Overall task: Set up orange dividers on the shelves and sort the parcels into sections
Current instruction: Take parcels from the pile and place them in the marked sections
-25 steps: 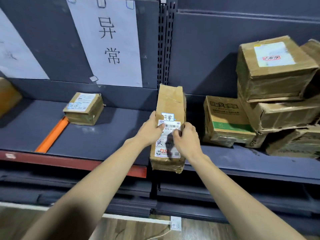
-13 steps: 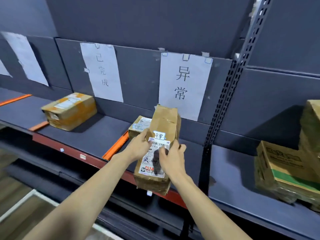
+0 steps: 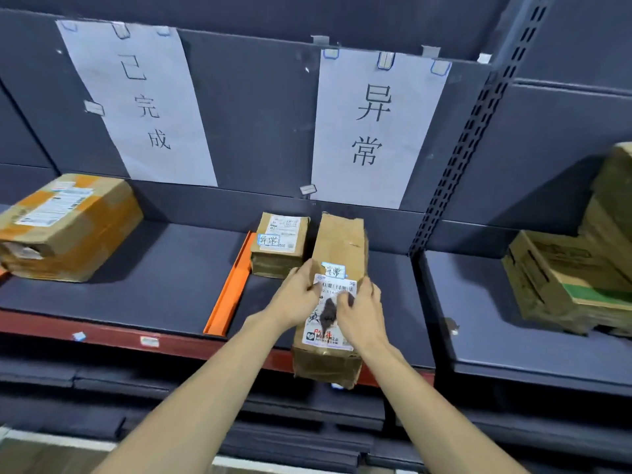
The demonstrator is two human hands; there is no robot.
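A long brown parcel point(image 3: 337, 251) with a white shipping label is held in both hands over the front of the dark shelf point(image 3: 171, 295). My left hand point(image 3: 297, 297) grips its left side and my right hand point(image 3: 362, 313) grips its right side across the label. An orange divider point(image 3: 231, 289) lies on the shelf just left of the parcel, running front to back. A small labelled parcel point(image 3: 278, 244) sits right behind the divider's far end, under the right paper sign point(image 3: 376, 128).
A large orange-taped box point(image 3: 71, 227) sits at the shelf's left, under another paper sign point(image 3: 143, 100). Stacked cardboard boxes point(image 3: 567, 278) fill the right bay past the perforated upright point(image 3: 455, 162). The shelf's red front edge point(image 3: 102, 331) runs below; lower shelves lie underneath.
The long parcel has travelled left with both hands, from in front of the right-hand stack to the section right of the orange divider. The view has swung left too.
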